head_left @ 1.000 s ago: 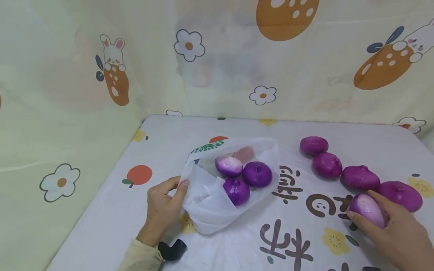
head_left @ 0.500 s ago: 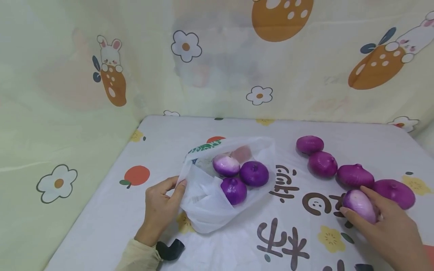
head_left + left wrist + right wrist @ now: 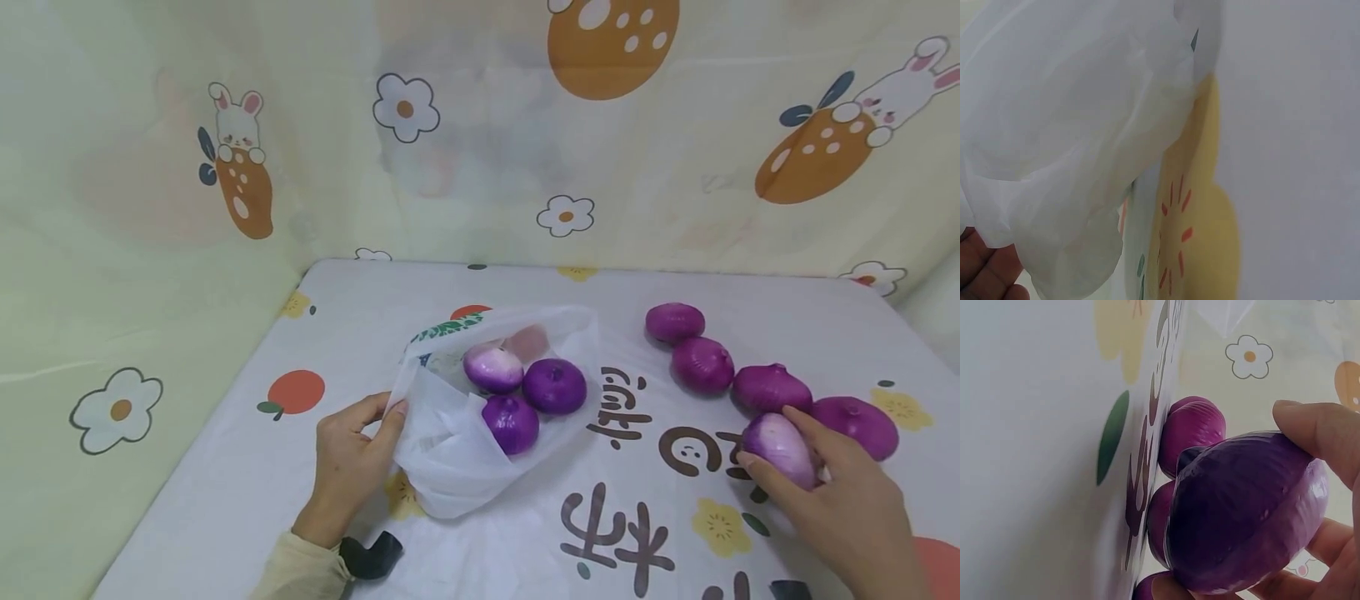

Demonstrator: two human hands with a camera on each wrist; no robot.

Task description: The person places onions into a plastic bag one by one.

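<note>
My left hand (image 3: 351, 458) pinches the near-left edge of a white plastic bag (image 3: 457, 492), holding its mouth wide. In the left wrist view, thin folds of the bag (image 3: 1072, 125) fill the left side, with a few fingertips at the lower corner. Inside the bag lie three purple onions, one paler (image 3: 493, 369), one at the right (image 3: 555, 387) and one nearer (image 3: 511, 424). At the right, my right hand (image 3: 847, 492) grips a purple-and-white onion (image 3: 780, 450) between thumb and fingers. The right wrist view shows this held onion (image 3: 1247, 512) large, with other onions behind it.
Several magenta onions make a diagonal row on the right, from the farthest one (image 3: 675, 322) to the one beside my right hand (image 3: 858, 427). A printed white cloth (image 3: 375, 308) covers the table. A patterned curtain (image 3: 465, 167) hangs along the back and left.
The whole head view has shifted slightly, so things sit a little farther left. My right hand keeps its grip on the onion and my left hand its pinch on the bag.
</note>
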